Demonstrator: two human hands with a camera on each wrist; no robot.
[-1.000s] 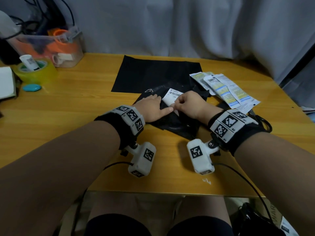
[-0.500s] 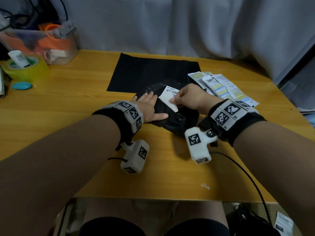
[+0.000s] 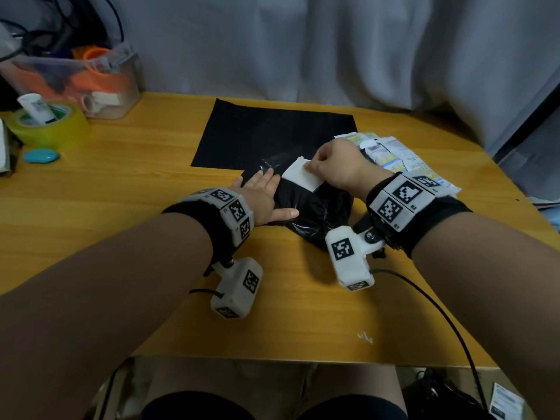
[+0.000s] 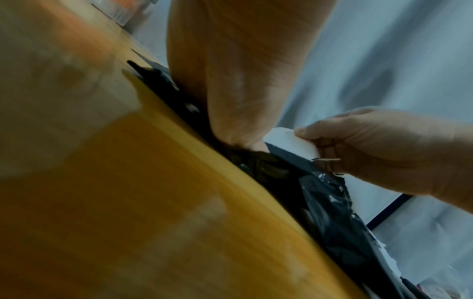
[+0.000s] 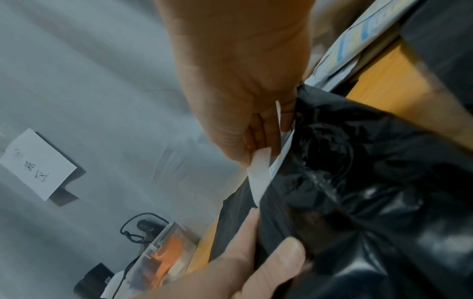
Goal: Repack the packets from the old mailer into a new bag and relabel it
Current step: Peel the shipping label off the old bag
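Note:
A crumpled old black mailer (image 3: pixel 321 213) lies at the middle of the wooden table (image 3: pixel 127 183). My left hand (image 3: pixel 263 197) lies flat on its left part, fingers straight, pressing it down. My right hand (image 3: pixel 328 165) pinches the white label (image 3: pixel 298 175) between thumb and fingers, with the label's near part lifted off the black plastic (image 4: pixel 289 139) (image 5: pixel 259 176). A flat new black bag (image 3: pixel 272 137) lies just behind the mailer. Several printed packets (image 3: pixel 403 159) lie fanned out to the right, partly hidden by my right wrist.
A clear bin (image 3: pixel 78 80) with orange items stands at the back left, beside a yellow-green tape roll (image 3: pixel 48 125) and a small teal object (image 3: pixel 41 155). A grey curtain (image 3: pixel 303 47) hangs behind the table. A cable (image 3: pixel 439 316) trails from the right wrist camera.
My right hand has pulled the label's near edge up and away from me, so its blank underside now shows. My left hand slid from beside the label onto the mailer's left part.

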